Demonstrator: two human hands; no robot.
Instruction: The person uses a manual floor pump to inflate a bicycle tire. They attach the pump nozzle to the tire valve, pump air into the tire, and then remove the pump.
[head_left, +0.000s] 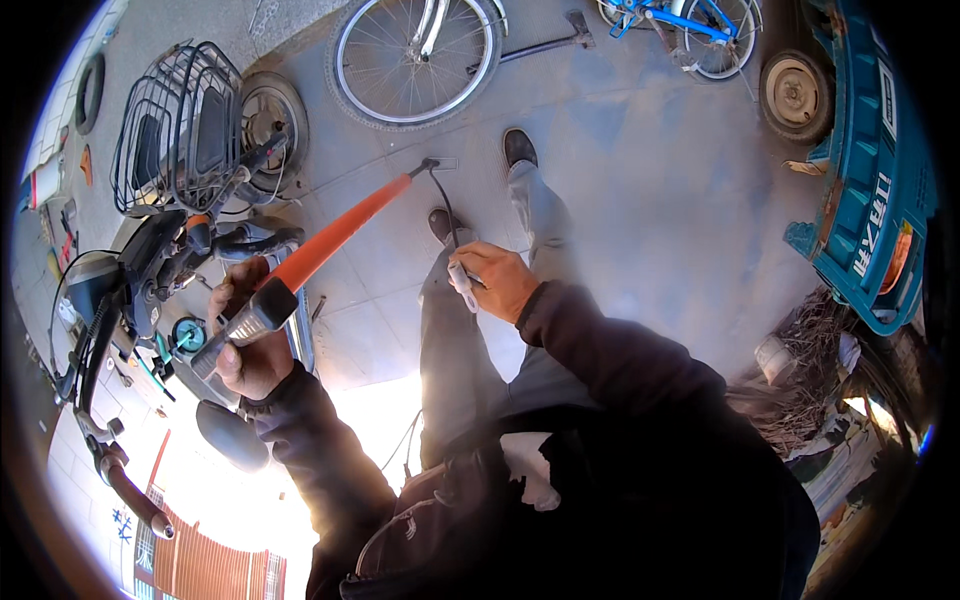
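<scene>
My left hand (255, 345) is closed round the grey and black handle end of a floor pump. The pump's orange barrel (340, 232) slants away from me toward the middle of the view, and a wire-like foot loop (442, 163) shows at its far end. From that end a thin black hose (441, 195) runs to my right hand (500, 282). My right fingers pinch the light grey pump head (462, 284) at the hose's end, in front of my legs. Nothing is attached to the pump head that I can see.
A bicycle wheel (415, 60) stands ahead, near a long-handled metal tool (540, 44) on the paving. An electric scooter with a wire basket (175, 130) fills the left. A blue bicycle (700, 28) stands far right, a teal cargo vehicle (850, 190) nearer, and twigs (800, 370) lie below it.
</scene>
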